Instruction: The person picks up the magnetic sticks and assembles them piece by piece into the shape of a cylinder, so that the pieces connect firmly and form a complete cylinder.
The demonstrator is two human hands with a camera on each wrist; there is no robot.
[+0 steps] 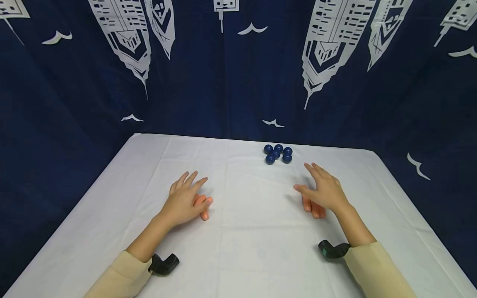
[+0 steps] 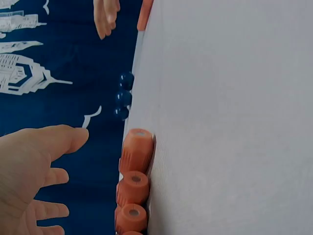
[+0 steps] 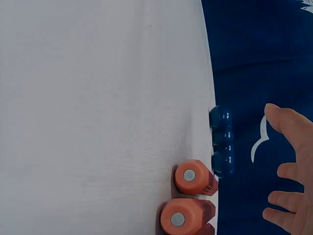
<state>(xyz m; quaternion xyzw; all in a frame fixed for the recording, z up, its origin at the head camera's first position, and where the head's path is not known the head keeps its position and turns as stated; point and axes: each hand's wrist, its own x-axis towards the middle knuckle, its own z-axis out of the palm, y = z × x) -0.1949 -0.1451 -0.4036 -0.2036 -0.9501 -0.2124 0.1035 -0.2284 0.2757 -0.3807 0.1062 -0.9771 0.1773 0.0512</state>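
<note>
My left hand (image 1: 180, 203), fingers spread, hovers over a group of small orange ridged pieces (image 1: 204, 215) lying on the left of the table. In the left wrist view those orange pieces (image 2: 137, 149) form a row, each with a grey round spot on its end. Opposite, my right hand (image 1: 327, 191) hangs with straight fingers above more orange pieces (image 1: 306, 204), partly hidden under it. The right wrist view gives two of these orange pieces (image 3: 193, 177) plainly, apart from the hand (image 3: 296, 161). Neither hand holds anything. What kind of pieces they are I cannot tell.
Several shiny dark blue balls (image 1: 270, 159) cluster near the table's far edge, ahead of and left of the right hand. A white cloth covers the table (image 1: 253, 248). Behind it hangs a dark blue curtain (image 1: 201, 95) with white buildings and birds. Each wrist carries a black device (image 1: 164, 265).
</note>
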